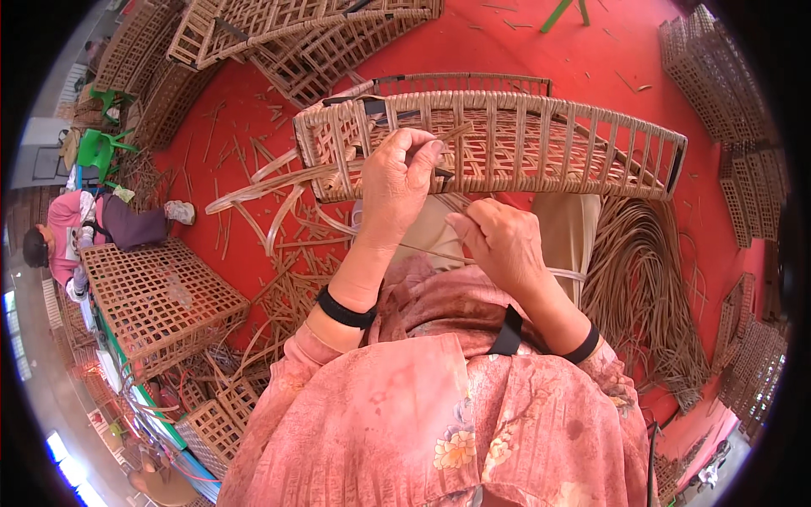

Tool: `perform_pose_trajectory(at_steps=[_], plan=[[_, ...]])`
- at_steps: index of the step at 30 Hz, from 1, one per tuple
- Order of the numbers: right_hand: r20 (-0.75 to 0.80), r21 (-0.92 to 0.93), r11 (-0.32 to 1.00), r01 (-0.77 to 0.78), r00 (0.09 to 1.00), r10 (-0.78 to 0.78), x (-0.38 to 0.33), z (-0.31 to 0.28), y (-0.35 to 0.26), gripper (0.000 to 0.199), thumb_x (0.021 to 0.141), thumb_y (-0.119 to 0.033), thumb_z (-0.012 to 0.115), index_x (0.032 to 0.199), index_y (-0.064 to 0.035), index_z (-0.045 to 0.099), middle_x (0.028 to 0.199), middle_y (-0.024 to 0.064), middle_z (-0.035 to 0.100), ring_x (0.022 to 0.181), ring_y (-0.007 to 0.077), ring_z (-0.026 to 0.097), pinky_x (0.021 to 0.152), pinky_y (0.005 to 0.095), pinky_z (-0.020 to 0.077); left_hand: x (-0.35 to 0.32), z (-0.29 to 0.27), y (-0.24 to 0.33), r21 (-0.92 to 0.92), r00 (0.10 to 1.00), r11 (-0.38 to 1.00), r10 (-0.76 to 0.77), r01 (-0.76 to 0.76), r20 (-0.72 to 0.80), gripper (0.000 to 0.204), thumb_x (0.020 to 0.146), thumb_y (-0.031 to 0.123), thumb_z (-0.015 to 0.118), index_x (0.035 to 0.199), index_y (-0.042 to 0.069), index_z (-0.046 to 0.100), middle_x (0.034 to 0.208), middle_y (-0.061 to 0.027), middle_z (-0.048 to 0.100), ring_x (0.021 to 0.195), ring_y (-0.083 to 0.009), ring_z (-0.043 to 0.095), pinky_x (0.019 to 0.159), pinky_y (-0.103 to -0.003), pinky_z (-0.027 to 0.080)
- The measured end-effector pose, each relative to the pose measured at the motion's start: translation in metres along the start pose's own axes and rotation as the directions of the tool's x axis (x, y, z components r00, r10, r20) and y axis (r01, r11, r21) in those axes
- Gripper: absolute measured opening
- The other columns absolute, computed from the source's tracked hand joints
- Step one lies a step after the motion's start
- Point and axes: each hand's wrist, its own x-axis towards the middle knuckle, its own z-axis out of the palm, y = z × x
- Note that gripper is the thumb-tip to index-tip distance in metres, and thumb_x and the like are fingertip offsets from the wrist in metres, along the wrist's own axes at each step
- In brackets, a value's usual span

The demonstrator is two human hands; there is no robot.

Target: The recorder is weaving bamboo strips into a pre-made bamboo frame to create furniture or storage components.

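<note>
A long woven rattan basket (541,139) lies across my lap, its open lattice side toward me. My left hand (397,182) rests against the basket's near wall and pinches a thin rattan strip (448,135) at the rim. Just below the basket, my right hand (503,241) is closed on another thin strip (427,252) that runs left toward my left wrist. Both wrists wear black bands. My pink flowered sleeves fill the lower part of the view.
A bundle of loose rattan strips (642,287) lies on the red floor at my right. Cut strips litter the floor at left. A finished lattice basket (160,300) stands at left beside a seated person in pink (76,232). More baskets are stacked at the top (279,34) and right (718,76).
</note>
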Motion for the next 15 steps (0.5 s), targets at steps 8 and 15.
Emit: perform_pose_trajectory(at_steps=[8, 15], plan=[[-0.100, -0.047, 0.977, -0.207, 0.974, 0.201, 0.035, 0.000, 0.017, 0.020, 0.097, -0.021, 0.059, 0.113, -0.0084, 0.065, 0.071, 0.0191, 0.064, 0.069, 0.0371, 0.066, 0.058, 0.0436, 0.0488, -0.006, 0.002, -0.004, -0.207, 0.991, 0.976, -0.095, 0.072, -0.099, 0.013, 0.093, 0.011, 0.066, 0.095, -0.001, 0.067, 0.077, -0.0022, 0.066, 0.066, -0.0052, 0.058, 0.061, -0.024, 0.049], [0.016, -0.140, 0.961, -0.240, 0.970, 0.244, 0.066, -0.003, 0.025, 0.035, 0.094, -0.020, 0.059, 0.124, -0.0034, 0.058, 0.076, 0.0236, 0.066, 0.075, 0.0408, 0.067, 0.068, 0.0497, 0.0507, -0.011, 0.013, -0.007, 0.207, 0.973, 0.968, 0.176, -0.144, -0.150, 0.009, 0.090, 0.009, 0.067, 0.093, 0.001, 0.066, 0.079, -0.0079, 0.066, 0.068, -0.0162, 0.063, 0.063, -0.029, 0.050]])
